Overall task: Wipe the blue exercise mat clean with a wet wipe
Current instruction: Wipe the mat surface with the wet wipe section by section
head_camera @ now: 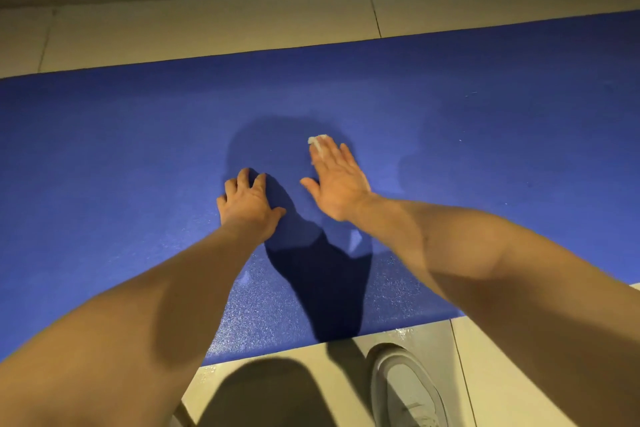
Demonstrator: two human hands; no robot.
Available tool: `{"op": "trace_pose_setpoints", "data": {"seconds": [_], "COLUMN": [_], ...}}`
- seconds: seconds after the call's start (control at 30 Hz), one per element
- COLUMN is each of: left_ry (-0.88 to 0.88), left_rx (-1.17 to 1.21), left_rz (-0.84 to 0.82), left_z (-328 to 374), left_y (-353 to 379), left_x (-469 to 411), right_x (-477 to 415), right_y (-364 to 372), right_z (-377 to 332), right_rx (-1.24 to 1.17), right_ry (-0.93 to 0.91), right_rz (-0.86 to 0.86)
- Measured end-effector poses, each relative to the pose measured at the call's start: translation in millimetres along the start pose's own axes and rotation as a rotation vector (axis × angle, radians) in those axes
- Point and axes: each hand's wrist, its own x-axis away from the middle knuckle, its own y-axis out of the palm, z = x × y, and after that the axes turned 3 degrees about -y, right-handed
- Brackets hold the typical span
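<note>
The blue exercise mat [121,149] lies across the tiled floor and fills the middle of the head view. My right hand [337,180] lies flat on the mat with straight fingers, pressing a small white wet wipe [317,141] that shows under the fingertips. My left hand [247,203] rests on the mat just to the left, palm down with the fingers bent against the surface and nothing in it. A darker damp patch spreads on the mat around both hands.
Beige floor tiles [207,28] run along the mat's far edge, with a grey skirting and wall behind them. More tiles lie at the near edge, where a grey shoe [405,388] stands at the bottom right.
</note>
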Motion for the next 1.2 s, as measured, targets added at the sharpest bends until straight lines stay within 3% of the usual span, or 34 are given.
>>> {"op": "trace_pose_setpoints", "data": {"seconds": [0.1,0.17,0.27,0.47,0.6,0.77,0.9,1.07,1.2], "left_ry": [-0.009,-0.010,-0.019,-0.019,-0.013,-0.023,-0.038,-0.042,-0.032], "left_rx": [-0.004,-0.011,-0.002,0.001,-0.005,-0.020,-0.016,-0.019,-0.025], "left_rz": [0.002,0.000,0.000,0.004,0.004,-0.023,-0.039,-0.038,-0.039], "left_z": [0.3,0.8,1.7,4.7,5.0,1.3,2.2,8.7,10.8], "left_y": [2.0,2.7,4.0,8.4,11.1,15.2,15.0,18.1,22.7], "left_x": [4.1,6.5,10.4,21.2,28.5,38.5,42.9,51.4,60.1], "right_x": [8.7,12.4,13.4,43.7,51.9,62.6,63.4,87.2,99.9], "right_y": [-6.9,-7.7,-8.2,14.3,10.3,-4.5,-3.9,17.6,23.2], "right_z": [46.1,55.8,31.8,-33.6,-9.1,59.3,37.0,-36.1,-33.7], "right_rx": [-0.043,0.011,-0.071,-0.011,0.078,0.058,0.016,-0.065,0.017], "right_ry": [0.234,0.360,0.409,0.036,-0.112,0.296,0.406,0.116,-0.051], "right_rz": [0.062,0.014,0.069,-0.054,-0.053,-0.041,0.007,-0.061,-0.082]}}
